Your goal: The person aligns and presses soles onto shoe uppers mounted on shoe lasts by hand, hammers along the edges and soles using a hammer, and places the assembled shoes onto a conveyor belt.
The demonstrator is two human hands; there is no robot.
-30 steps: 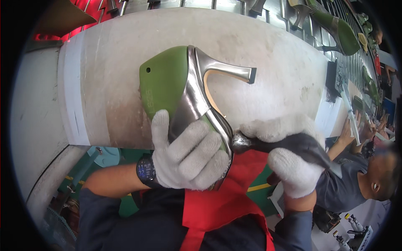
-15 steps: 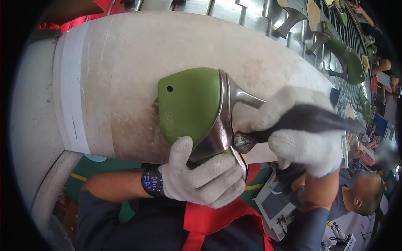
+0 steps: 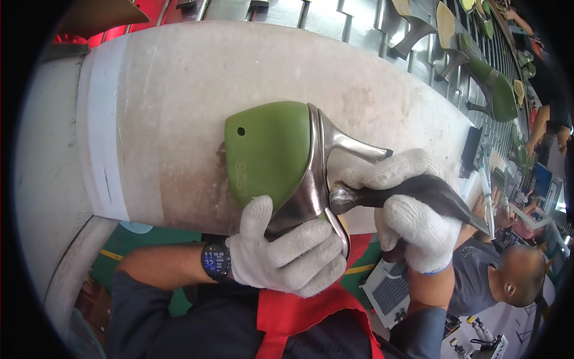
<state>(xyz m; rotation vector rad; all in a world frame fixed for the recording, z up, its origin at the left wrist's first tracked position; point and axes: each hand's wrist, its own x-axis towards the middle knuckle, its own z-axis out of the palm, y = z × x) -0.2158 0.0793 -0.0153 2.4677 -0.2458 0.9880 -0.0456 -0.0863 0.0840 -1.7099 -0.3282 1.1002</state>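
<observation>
My left hand point(image 3: 293, 257), in a white knit glove, wraps round a high-heeled shoe point(image 3: 308, 188) with a shiny pewter-coloured upper. Its thumb presses on the green shoe last point(image 3: 272, 152) inside the shoe, and the slim heel points right. In my right hand point(image 3: 418, 221), also gloved, is a shoemaker's hammer point(image 3: 394, 190) with a dark head. The hammer's rounded, worn face is at the shoe's back edge; whether it touches cannot be told. Most of the handle is hidden by the fingers, with a brown end showing below.
Under the shoe lies a broad pale worktop point(image 3: 197, 78) with brown stains. Beyond it runs a slatted metal conveyor point(image 3: 323, 15) carrying other heeled shoes point(image 3: 493, 90) on green lasts. At the right, a person point(image 3: 484, 269) and other people's arms are close by.
The hammer was motion-blurred and is now sharp. My right hand has shifted left and slightly down, baring the heel's tip. My left hand and the shoe have barely moved.
</observation>
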